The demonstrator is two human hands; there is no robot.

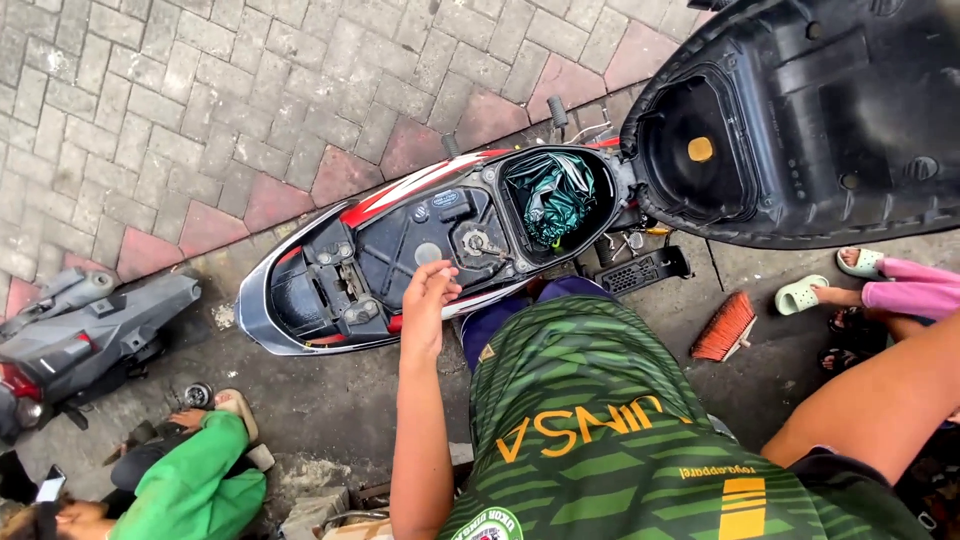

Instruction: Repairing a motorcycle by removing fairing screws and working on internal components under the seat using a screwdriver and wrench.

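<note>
Left grip [428, 290]: fingers curled, holding nothing visible, over the scooter [400, 240] open underseat bay. Right grip out of view. Grey-and-red paving [200, 110] beyond; orange brush [725, 328] at right.

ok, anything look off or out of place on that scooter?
Yes. The scooter has its rear panels off, inner frame exposed, beside the left hand. A grey body panel lies loose on the pavement, and crumpled green cloth fills the underseat bin.
</note>
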